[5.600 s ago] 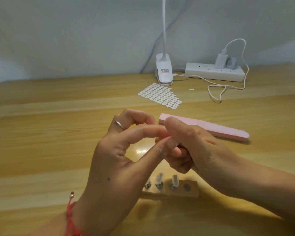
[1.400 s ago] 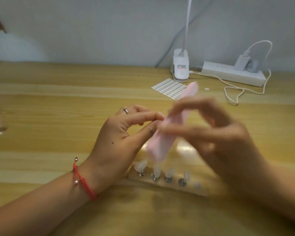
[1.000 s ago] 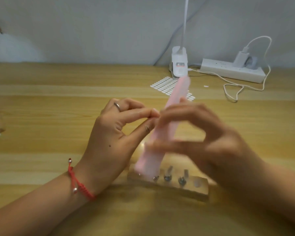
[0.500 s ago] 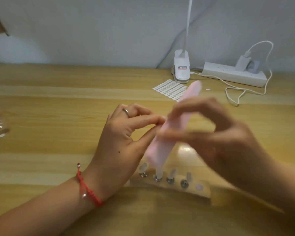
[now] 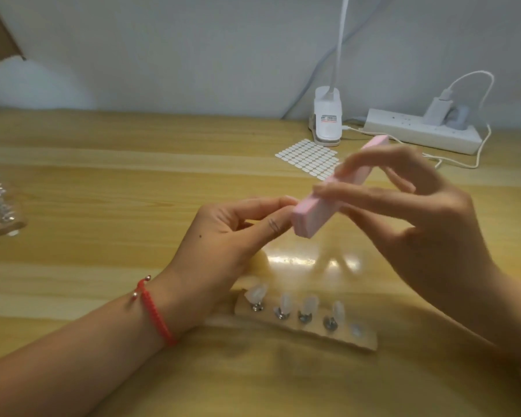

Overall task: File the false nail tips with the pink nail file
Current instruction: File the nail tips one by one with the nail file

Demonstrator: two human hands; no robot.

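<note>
My right hand (image 5: 418, 218) grips the pink nail file (image 5: 316, 212) between thumb and fingers, holding it slanted above the table. The file's near end meets the fingertips of my left hand (image 5: 223, 236), whose thumb and forefinger pinch something small; the nail tip itself is hidden between them. Below my hands a wooden holder (image 5: 337, 335) lies on the table. Several clear false nail tips (image 5: 309, 305) stand on metal pegs along it.
A sheet of white adhesive tabs (image 5: 309, 156) lies behind my hands. A white clip lamp base (image 5: 328, 121), a power strip (image 5: 421, 133) with charger and a trailing cable (image 5: 475, 152) sit by the wall. A clear glass object (image 5: 0, 209) is at the left edge.
The file has slid up and to the right along my left fingertips, so its near end now sits at them instead of down by the holder. My left hand kept its pinch.
</note>
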